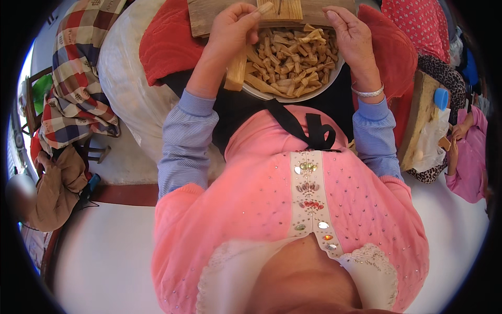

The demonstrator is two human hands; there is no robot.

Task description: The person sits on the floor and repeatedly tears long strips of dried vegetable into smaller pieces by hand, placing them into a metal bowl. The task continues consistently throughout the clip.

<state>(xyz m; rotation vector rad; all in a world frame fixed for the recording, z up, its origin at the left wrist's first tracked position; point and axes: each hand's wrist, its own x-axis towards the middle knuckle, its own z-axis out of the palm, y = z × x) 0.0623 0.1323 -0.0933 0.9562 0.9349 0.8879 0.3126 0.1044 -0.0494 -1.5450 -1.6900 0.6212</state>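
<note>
My left hand grips a long tan strip. One end pokes out past the fingertips over a wooden board, and a wide folded length hangs beneath the palm, beside the bowl. Across from it, my right hand is raised over the bowl's right rim, thumb close to the fingertips; whether something thin is pinched there cannot be told. Between both hands, a pale round bowl holds a heap of knotted tan strips, with some longer flat pieces along its left side. A thin metal spike stands at the wooden board.
Red padded cloth lies on both sides. Left are a large plastic-wrapped bundle, checked fabric and a person in brown. At right, a wooden board carries a blue cup; beyond sits a person in pink.
</note>
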